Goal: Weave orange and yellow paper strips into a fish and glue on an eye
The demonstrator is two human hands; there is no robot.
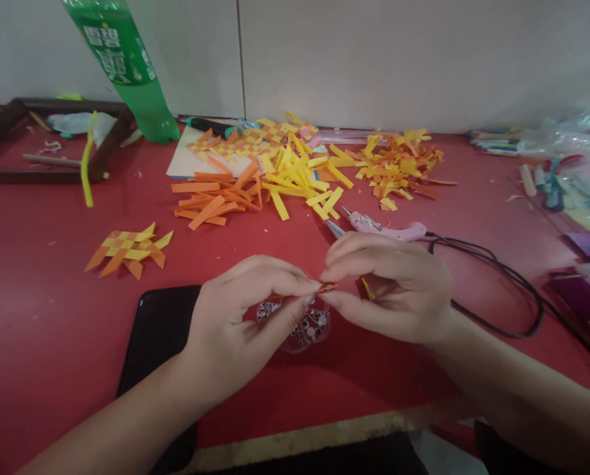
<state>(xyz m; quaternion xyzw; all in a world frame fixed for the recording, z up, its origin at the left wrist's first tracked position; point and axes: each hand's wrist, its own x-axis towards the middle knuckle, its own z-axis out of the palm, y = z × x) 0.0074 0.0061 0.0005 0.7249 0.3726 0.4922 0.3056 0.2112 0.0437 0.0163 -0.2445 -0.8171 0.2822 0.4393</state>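
Observation:
My left hand (pixel 248 310) and my right hand (pixel 388 287) meet above the red table (pixel 52 316), both pinching one tiny orange paper piece (pixel 327 287) between fingertips. A thin yellow sliver (pixel 367 288) shows inside my right hand's curled fingers. Just beneath the hands lies a clear packet of googly eyes (pixel 304 326). A pink glue gun (pixel 386 228) rests right behind my right hand, its black cord (pixel 497 264) trailing to the right.
Orange strips (pixel 215 198) and yellow strips (pixel 299 181) are piled mid-table, with scraps (pixel 398 165) further right. A woven orange-yellow piece (pixel 129 249) lies at left, a black phone (pixel 159 343) near the front edge. Behind stand a green bottle (pixel 126 66) and a wooden frame (pixel 52 142).

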